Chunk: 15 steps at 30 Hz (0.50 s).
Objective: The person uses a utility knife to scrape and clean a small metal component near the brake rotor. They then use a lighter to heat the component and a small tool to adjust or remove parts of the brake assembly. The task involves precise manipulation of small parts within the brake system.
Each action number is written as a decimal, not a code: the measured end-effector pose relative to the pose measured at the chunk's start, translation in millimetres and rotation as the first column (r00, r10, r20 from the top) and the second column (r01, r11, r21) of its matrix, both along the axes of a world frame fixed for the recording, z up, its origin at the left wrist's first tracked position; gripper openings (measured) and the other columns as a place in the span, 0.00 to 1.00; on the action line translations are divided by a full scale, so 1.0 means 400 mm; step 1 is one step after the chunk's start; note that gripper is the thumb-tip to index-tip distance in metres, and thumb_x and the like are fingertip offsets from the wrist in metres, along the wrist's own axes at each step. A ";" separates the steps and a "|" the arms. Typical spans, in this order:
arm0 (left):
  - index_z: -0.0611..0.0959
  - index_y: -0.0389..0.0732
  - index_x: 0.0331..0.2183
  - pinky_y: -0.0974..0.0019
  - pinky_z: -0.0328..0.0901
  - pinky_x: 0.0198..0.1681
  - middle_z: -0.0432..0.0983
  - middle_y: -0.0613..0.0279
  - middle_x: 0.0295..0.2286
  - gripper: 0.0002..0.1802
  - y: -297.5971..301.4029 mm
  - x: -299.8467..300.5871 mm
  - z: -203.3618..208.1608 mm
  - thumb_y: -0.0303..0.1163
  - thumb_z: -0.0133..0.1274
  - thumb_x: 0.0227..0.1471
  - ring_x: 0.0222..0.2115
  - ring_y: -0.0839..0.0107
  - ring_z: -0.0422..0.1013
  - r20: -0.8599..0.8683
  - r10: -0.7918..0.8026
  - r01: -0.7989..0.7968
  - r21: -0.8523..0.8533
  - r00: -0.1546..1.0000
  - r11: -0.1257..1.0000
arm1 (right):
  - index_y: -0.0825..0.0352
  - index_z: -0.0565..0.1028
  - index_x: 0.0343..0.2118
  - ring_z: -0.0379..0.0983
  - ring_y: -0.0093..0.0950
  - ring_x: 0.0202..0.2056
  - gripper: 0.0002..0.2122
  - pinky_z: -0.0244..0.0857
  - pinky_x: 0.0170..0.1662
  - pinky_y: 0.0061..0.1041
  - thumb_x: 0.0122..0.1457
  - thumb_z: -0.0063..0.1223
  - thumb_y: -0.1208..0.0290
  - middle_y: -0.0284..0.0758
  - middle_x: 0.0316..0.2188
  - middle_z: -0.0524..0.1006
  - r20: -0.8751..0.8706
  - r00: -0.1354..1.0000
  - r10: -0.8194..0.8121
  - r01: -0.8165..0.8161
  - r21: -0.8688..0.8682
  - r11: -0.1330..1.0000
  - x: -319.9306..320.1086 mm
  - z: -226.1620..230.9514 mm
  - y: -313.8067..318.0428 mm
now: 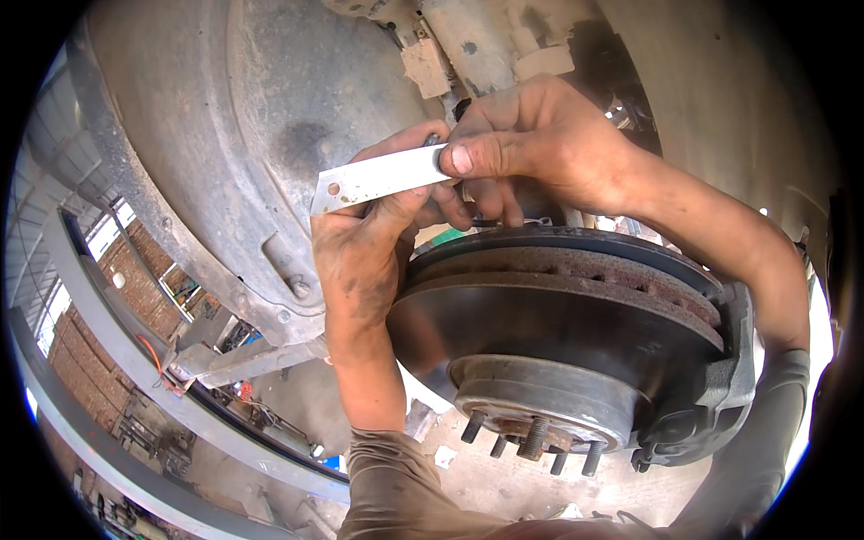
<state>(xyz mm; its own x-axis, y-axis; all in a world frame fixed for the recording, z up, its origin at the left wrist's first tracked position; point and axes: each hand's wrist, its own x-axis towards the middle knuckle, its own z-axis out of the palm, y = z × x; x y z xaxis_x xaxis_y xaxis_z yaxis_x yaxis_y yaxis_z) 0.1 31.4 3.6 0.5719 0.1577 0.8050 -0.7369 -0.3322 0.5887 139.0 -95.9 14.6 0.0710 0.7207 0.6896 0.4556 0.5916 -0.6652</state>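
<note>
A flat, pale metal strip [382,176] with a small hole near its left end is held up above the brake disc [549,315]. My left hand [360,256] grips it from below, thumb against its lower edge and fingers behind it. At the strip's right end, the thumb of my right hand [549,148] presses on its face, with the fingers curled behind. A small dark rod-like end [433,139] shows just above the strip; what it belongs to is hidden. The fingertips of both hands meet behind the strip, partly out of sight.
Several threaded wheel studs [534,438] stick out of the hub [549,396]. A brake caliper [702,409] sits on the disc's right side. Behind the hands curves a dirty wheel-arch liner [270,108]. Grey lift beams [171,351] run along the left, before a brick wall [94,355].
</note>
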 end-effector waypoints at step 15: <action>0.75 0.24 0.42 0.72 0.66 0.21 0.73 0.58 0.21 0.31 -0.009 0.008 -0.010 0.38 0.64 0.43 0.19 0.71 0.69 0.155 0.193 -0.213 0.126 0.969 0.969 | 0.71 0.79 0.26 0.67 0.16 0.17 0.13 0.59 0.20 0.15 0.55 0.56 0.63 0.32 0.18 0.76 -0.047 0.998 0.036 -0.035 0.016 0.999 -0.013 -0.005 -0.009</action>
<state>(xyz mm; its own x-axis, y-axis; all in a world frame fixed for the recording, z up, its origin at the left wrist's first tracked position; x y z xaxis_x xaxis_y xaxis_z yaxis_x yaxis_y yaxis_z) 3.3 27.9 -0.4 0.4194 0.1385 0.8972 -0.7170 -0.5557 0.4209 133.9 -99.7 12.8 0.0779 0.7132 0.6966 0.4024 0.6168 -0.6765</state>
